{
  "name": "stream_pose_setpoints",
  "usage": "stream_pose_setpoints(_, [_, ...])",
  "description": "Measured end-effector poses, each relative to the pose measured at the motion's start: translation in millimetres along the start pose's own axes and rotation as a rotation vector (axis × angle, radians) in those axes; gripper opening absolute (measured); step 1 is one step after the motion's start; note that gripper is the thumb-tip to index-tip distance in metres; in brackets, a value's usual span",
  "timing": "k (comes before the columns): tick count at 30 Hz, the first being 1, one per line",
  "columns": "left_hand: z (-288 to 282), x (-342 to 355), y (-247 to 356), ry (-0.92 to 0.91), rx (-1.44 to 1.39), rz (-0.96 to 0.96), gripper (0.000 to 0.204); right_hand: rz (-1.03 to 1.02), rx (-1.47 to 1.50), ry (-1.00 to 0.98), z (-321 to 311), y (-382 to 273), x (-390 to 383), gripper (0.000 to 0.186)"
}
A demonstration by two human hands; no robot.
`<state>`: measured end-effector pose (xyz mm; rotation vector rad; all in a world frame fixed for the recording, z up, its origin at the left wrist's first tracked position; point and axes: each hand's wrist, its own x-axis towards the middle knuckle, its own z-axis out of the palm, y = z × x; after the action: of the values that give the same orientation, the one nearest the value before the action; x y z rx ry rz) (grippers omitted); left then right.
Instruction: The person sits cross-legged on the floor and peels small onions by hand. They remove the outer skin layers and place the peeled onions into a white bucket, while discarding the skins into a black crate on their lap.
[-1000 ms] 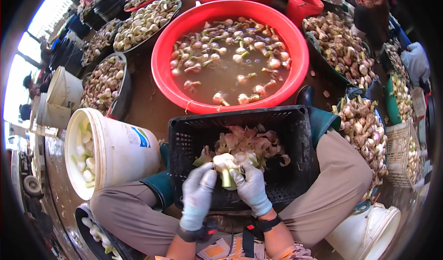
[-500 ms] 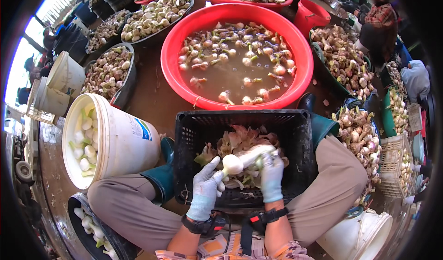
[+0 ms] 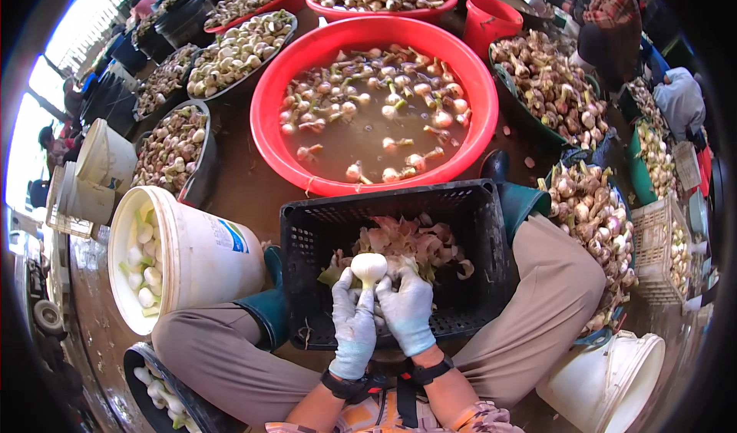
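A peeled white garlic bulb (image 3: pixel 369 267) stands upright above the black crate (image 3: pixel 307 318), round end up. My gloved left hand (image 3: pixel 353 327) is closed around its stem. Close beside it, my gloved right hand (image 3: pixel 407 312) has its fingers curled together near the stem; what they pinch is hidden, with something pale at the fingertips. Beneath and beyond both hands, papery pinkish garlic skins (image 3: pixel 407 239) lie heaped in the crate, which sits between my knees.
Past the crate stands a red tub (image 3: pixel 265 130) of murky water with floating garlic. At left, a white bucket (image 3: pixel 211 256) holds peeled bulbs; a dark basin (image 3: pixel 138 379) holds more. Unpeeled garlic (image 3: pixel 587 210) is piled at right, near a tilted white bucket (image 3: pixel 591 383). A person (image 3: pixel 614 26) sits far right.
The bulb has turned from lying sideways to round end up. My right hand, blurred before, has come in beside my left and lower. The view has shifted slightly.
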<state>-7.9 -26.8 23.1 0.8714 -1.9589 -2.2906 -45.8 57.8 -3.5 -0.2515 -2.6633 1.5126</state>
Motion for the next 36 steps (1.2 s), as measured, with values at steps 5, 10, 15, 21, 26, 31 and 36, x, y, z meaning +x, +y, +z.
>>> stream_pose_setpoints(5, [-1, 6, 0, -0.117, -0.118, -0.088, 0.046, 0.498, 0.682, -0.212, -22, 19, 22, 0.007])
stream_pose_setpoints(10, [5, 11, -12, -0.002, -0.035, -0.001, 0.044, -0.011, 0.07, -0.095, -2, 12, 3, 0.02])
stream_pose_setpoints(15, [2, 9, -3, -0.046, -0.038, -0.115, 0.043, 0.088, 0.089, -0.019, 4, 7, 9, 0.011])
stream_pose_setpoints(21, [-15, 20, -10, 0.066, 0.078, -0.137, 0.031, -0.121, 0.022, 0.007, 8, 19, 11, 0.007])
stream_pose_setpoints(26, [-49, 19, -9, -0.177, -0.426, -0.298, 0.042, 0.272, -0.046, 0.19, -11, 74, 41, 0.011])
stream_pose_setpoints(31, [-41, 18, 9, -0.203, -0.489, -0.217, 0.039, -0.221, 0.26, 0.001, -28, 8, 23, 0.032])
stream_pose_setpoints(36, [-13, 4, 5, -0.052, -0.171, -0.076, 0.037, -0.251, 0.059, 0.034, -17, -21, -2, 0.021])
